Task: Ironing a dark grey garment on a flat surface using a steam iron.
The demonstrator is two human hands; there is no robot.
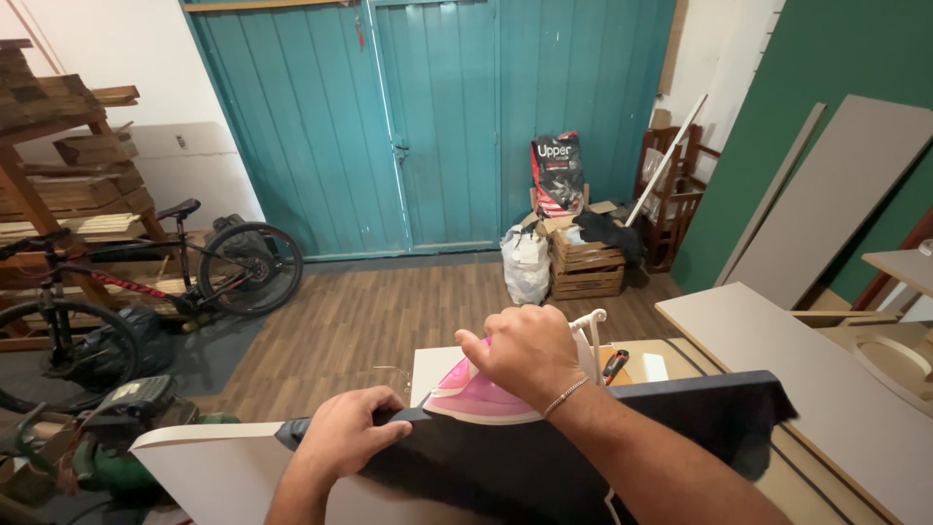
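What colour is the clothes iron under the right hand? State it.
Pink with a white handle: the clothes iron under the right hand, seen best in the head view.

This is a carpentry workshop set up in a garage-like room. Teal metal double doors [428, 126] close the far wall. On the far left a wooden rack [68, 156] holds stacked timber, with a bicycle [146, 282] parked before it. Cut boards [836, 185] lean against the green wall on the right, and pale panels [807, 379] lie flat nearby. Wooden crates [586, 267] sit by the doors.
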